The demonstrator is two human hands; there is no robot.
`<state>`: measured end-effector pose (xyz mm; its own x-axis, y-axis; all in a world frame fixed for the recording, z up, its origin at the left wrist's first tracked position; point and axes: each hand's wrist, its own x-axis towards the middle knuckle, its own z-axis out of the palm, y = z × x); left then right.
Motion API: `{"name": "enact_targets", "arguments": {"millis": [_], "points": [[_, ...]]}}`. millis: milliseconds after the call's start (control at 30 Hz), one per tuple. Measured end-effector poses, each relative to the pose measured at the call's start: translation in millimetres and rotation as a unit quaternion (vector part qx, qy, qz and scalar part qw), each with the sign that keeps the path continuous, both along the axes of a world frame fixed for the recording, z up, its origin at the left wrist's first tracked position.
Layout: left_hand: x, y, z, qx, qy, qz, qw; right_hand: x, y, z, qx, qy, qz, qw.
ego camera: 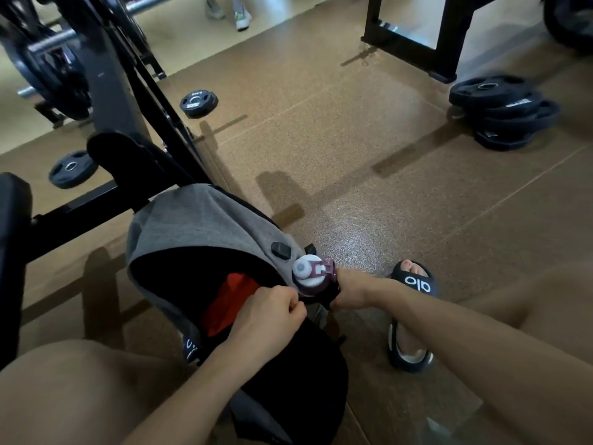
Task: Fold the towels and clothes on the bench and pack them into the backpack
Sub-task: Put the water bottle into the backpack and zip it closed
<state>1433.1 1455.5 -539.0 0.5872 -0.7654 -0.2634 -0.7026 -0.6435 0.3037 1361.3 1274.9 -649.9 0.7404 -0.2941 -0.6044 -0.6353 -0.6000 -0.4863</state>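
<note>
Grey-and-black fabric backpack (205,229) is being kept open on the floor between the knees, red folded cloth (229,303) inside. Its opening edge is being pinched by curled left hand (269,311); white-and-purple capped bottle (313,274) in the side pocket is being gripped by right hand (351,289).

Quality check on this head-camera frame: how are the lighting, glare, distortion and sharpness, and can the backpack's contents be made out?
Head view: dim, warm light; glare patch on the floor beside the water bottle. Wide-angle bending curves the bench frame; the weight plate stack near the edge looks smeared. Backpack interior mostly black shadow; only a red garment shows. Left hand and right hand fairly sharp.
</note>
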Motion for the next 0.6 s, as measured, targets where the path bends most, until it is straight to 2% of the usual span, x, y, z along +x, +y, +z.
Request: {"name": "enact_targets", "arguments": {"millis": [67, 167, 233, 300, 367, 500, 567, 600], "points": [[4, 0, -2, -0.005, 0.036, 0.026, 0.999, -3, 12, 5, 0.005, 0.007, -0.003, 1.000], [9, -3, -6, -0.029, 0.073, 0.057, 0.995, -7, 34, 15, 0.021, -0.016, -0.057, 0.998], [10, -3, -11, -0.035, 0.095, 0.072, 0.992, -15, 46, 27, 0.079, -0.023, -0.078, 0.994], [12, -3, -14, -0.040, 0.123, 0.091, 0.987, -24, 63, 37, 0.179, 0.009, -0.080, 0.981], [12, -5, -16, -0.043, 0.141, 0.102, 0.984, -28, 77, 36, 0.266, 0.000, -0.077, 0.961], [10, -12, -15, -0.046, 0.167, 0.126, 0.977, -22, 90, 25, 0.282, -0.068, -0.115, 0.950], [13, -15, -15, -0.045, 0.152, 0.118, 0.980, -20, 89, 29, 0.300, -0.078, -0.143, 0.940], [15, -15, -15, -0.034, 0.132, 0.107, 0.985, -18, 88, 35, 0.333, -0.085, -0.170, 0.923]]}}
